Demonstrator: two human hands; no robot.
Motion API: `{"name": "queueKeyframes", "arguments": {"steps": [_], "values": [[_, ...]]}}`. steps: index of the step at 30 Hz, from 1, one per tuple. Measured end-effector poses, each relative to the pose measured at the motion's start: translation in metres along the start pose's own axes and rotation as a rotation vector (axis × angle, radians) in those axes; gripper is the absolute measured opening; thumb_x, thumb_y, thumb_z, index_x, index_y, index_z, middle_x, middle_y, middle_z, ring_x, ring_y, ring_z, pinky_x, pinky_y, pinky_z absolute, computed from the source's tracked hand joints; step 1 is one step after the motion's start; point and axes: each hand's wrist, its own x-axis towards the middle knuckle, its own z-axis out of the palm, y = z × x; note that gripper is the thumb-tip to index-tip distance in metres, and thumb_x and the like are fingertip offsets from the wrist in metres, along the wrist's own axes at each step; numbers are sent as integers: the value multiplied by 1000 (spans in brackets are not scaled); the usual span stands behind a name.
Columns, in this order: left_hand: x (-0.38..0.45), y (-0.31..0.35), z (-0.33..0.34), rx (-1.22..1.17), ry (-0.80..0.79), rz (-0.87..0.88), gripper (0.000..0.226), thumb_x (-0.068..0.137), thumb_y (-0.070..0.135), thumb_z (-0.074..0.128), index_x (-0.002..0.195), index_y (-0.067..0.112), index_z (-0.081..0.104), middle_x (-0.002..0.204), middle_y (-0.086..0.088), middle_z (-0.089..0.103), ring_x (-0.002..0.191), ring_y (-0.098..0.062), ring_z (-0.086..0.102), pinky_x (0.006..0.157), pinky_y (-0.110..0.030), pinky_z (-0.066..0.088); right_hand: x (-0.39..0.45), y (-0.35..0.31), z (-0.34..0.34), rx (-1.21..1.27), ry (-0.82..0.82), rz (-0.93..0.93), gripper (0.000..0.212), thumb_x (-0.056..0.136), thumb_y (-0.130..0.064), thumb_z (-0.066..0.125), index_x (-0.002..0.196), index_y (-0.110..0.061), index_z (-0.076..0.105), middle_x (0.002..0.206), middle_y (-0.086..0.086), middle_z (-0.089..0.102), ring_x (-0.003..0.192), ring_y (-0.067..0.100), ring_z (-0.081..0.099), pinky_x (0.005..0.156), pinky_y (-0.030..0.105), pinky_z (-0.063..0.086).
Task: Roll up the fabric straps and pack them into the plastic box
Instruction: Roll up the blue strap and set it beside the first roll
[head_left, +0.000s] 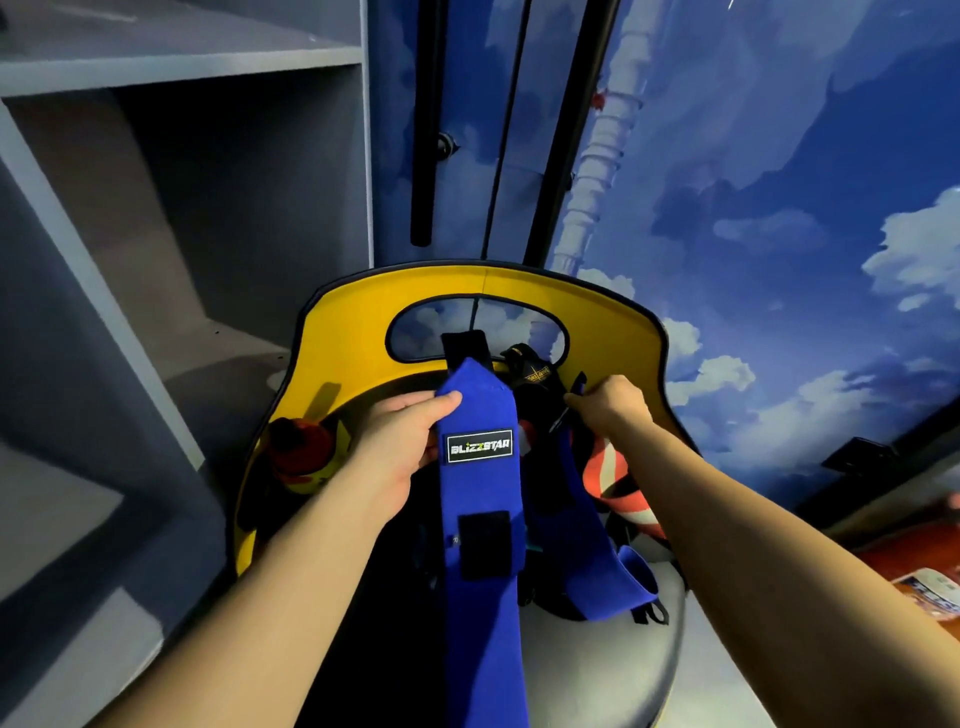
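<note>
- Left hand (402, 441) gripping labelled blue strap (480, 499) near its far end; right hand (610, 410) pinching second blue strap (566, 499).
- Keep edges aligned, roll tightly from far tip.
- Plastic box not visible.

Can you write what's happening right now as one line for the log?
left hand: holds blue strap | right hand: pinches second strap | rolled: none | box: unseen

1. Dim, bluish indoor light; the forearms and yellow chair back (363, 306) catch the most.
2. Deep shadow fills the seat and the grey shelves (182, 208) at left.
3. Wide-angle bending curves the edges; detail is soft throughout.
</note>
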Motion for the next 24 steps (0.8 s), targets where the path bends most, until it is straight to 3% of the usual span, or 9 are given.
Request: {"name": "queueKeyframes", "arguments": {"steps": [4, 12, 17, 19, 24], "values": [[2, 1, 3, -5, 1, 2, 14, 90, 20, 72, 102, 13, 74, 95, -6, 79, 92, -25, 74, 85, -39, 57, 8, 3, 6, 21, 23, 28, 38, 83, -46, 74, 79, -12, 58, 84, 11, 67, 80, 34, 68, 67, 38, 52], [3, 0, 1, -5, 4, -10, 19, 91, 20, 71, 108, 11, 74, 97, -7, 78, 94, -26, 74, 84, -38, 56, 9, 4, 1, 212, 51, 129, 23, 81, -25, 73, 83, -5, 62, 83, 12, 67, 70, 29, 66, 58, 34, 50], [1, 0, 1, -6, 5, -9, 19, 92, 21, 71, 109, 11, 73, 99, -8, 78, 98, -28, 73, 86, -40, 55, -2, -4, -15, 594, 80, 103, 15, 80, -18, 74, 75, -7, 65, 84, 17, 70, 75, 34, 70, 62, 41, 57], [0, 0, 2, -9, 5, -11, 19, 92, 20, 71, 108, 11, 73, 98, -8, 78, 98, -28, 73, 85, -39, 55, -11, -9, -25, 765, 43, 86, 5, 85, -10, 72, 88, -6, 69, 87, 18, 69, 75, 32, 68, 68, 42, 60], [-2, 3, 0, -9, -3, -2, 22, 92, 21, 71, 111, 11, 72, 99, -7, 78, 99, -27, 73, 81, -37, 56, -22, -13, -51, 948, -39, 47, 22, 90, -9, 66, 111, -3, 70, 93, 14, 70, 74, 27, 67, 59, 33, 59]]}}
